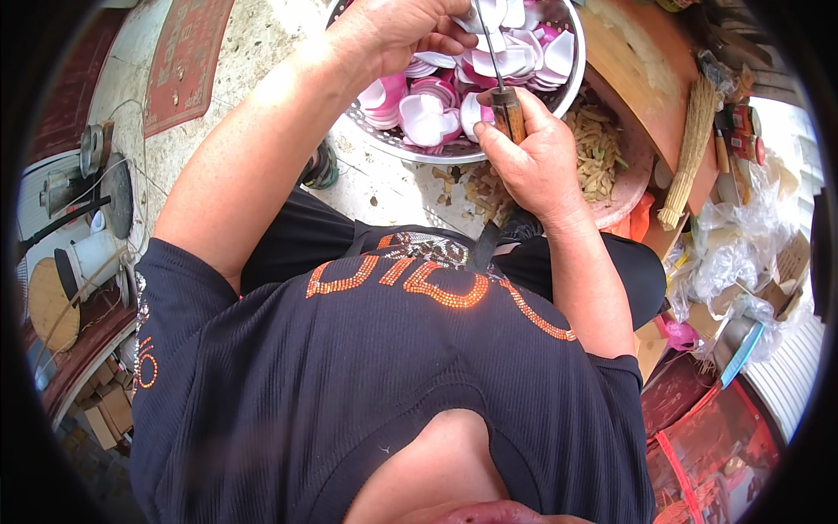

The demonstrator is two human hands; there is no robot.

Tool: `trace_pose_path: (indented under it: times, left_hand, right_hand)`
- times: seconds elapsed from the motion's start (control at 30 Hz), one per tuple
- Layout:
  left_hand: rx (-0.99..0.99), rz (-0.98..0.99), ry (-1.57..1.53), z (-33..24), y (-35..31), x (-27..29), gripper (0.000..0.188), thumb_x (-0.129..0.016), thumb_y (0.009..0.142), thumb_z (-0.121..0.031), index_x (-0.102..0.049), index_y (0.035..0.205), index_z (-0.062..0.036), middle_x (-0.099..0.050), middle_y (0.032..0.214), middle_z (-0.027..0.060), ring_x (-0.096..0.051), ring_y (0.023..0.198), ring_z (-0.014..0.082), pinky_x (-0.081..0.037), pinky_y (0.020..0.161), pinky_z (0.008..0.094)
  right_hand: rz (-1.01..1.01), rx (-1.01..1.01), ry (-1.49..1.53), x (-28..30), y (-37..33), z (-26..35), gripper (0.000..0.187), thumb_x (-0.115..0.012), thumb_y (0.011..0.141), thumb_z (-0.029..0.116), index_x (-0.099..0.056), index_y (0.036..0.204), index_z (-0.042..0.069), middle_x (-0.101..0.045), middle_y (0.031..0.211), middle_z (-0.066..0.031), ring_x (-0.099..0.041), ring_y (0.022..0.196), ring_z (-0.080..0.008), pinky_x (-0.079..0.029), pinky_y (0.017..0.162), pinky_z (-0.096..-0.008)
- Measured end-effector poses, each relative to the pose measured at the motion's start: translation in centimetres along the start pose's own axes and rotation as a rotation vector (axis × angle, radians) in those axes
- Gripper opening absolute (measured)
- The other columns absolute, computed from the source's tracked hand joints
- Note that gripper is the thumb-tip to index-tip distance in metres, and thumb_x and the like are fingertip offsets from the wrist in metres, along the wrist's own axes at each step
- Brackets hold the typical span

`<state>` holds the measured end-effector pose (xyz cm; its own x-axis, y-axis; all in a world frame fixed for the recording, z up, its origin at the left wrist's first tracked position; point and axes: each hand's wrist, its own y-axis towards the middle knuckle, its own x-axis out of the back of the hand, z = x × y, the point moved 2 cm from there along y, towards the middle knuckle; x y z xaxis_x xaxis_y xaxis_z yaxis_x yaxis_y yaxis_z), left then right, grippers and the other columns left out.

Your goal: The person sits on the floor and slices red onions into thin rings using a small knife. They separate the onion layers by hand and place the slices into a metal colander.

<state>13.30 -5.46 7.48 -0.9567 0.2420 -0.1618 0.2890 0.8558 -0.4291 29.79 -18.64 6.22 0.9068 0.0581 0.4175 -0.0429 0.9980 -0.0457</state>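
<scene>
A thin metal rod set in a short wooden handle [508, 115], like an awl, is gripped by my right hand [546, 162]. The rod points up and away, over a perforated metal colander [454, 157]. Inside the colander lie many cupped petal-like pieces [428, 120], white inside and pink-purple outside, several of them stacked. One such piece [473, 113] shows beside my right thumb; I cannot tell whether the thumb holds it. My left hand [406, 31] is curled over the colander's far left part, fingertips close to the rod. What it pinches is cut off by the top edge.
A pinkish basin [642, 179] of tan scraps or peelings stands right of the colander, with more scraps on the floor [484, 194]. Beyond are a wooden board [633, 65], a straw broom [688, 157] and clear plastic bags [724, 240]. Metal equipment [87, 188] stands at left.
</scene>
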Motion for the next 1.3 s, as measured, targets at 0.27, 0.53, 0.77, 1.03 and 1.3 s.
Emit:
trace_pose_path:
  times: [0.27, 0.53, 0.77, 1.03, 1.3]
  left_hand:
    - [0.018, 0.095, 0.085, 1.8, -3.4, 0.5, 0.028, -0.067, 0.091, -0.012, -0.056, 0.113, 0.0014, -0.067, 0.091, 0.0083, -0.069, 0.07, 0.0132, -0.056, 0.058, 0.0211]
    - [0.225, 0.199, 0.021, 3.1, -7.0, 1.5, 0.021, -0.068, 0.087, -0.006, -0.058, 0.104, 0.0004, -0.067, 0.082, 0.0091, -0.068, 0.062, 0.0138, -0.056, 0.052, 0.0237]
    - [0.2, 0.143, 0.088, 2.8, -6.6, 2.0, 0.03, -0.067, 0.087, -0.008, -0.058, 0.115, -0.0004, -0.067, 0.088, 0.0077, -0.066, 0.062, 0.0124, -0.055, 0.053, 0.0224]
    - [0.01, 0.123, 0.152, 2.6, -2.3, 2.0, 0.035, -0.063, 0.091, -0.009, -0.06, 0.124, 0.0011, -0.065, 0.094, 0.0067, -0.065, 0.078, 0.0106, -0.057, 0.066, 0.0232]
    - [-0.08, 0.048, 0.371, 0.2, 1.6, 0.4, 0.028, -0.062, 0.083, -0.004, -0.063, 0.111, -0.003, -0.069, 0.089, 0.009, -0.067, 0.076, 0.0208, -0.055, 0.068, 0.0326]
  right_hand:
    - [0.07, -0.118, 0.106, -1.0, -0.5, -0.2, 0.028, -0.071, 0.082, 0.019, -0.063, 0.102, 0.001, -0.068, 0.078, -0.0125, -0.065, 0.07, -0.0199, -0.053, 0.07, -0.0353]
    - [0.206, -0.167, 0.207, -2.7, -1.1, -0.7, 0.033, -0.071, 0.082, 0.021, -0.063, 0.107, 0.001, -0.068, 0.08, -0.0097, -0.065, 0.071, -0.0164, -0.053, 0.069, -0.0338]
    - [0.203, -0.321, 0.428, -2.6, -0.6, 0.3, 0.033, -0.073, 0.085, 0.017, -0.063, 0.113, 0.003, -0.062, 0.076, -0.0006, -0.056, 0.055, -0.0063, -0.047, 0.048, -0.0242]
    - [0.061, -0.262, 0.477, -0.8, -0.5, 0.8, 0.028, -0.072, 0.088, 0.013, -0.063, 0.112, 0.002, -0.061, 0.074, 0.0008, -0.055, 0.053, -0.0055, -0.047, 0.047, -0.0226]
    - [-0.035, -0.16, 0.518, 0.9, -1.6, 0.7, 0.028, -0.071, 0.089, 0.008, -0.064, 0.115, 0.002, -0.061, 0.073, 0.003, -0.054, 0.053, -0.0041, -0.041, 0.047, -0.0205]
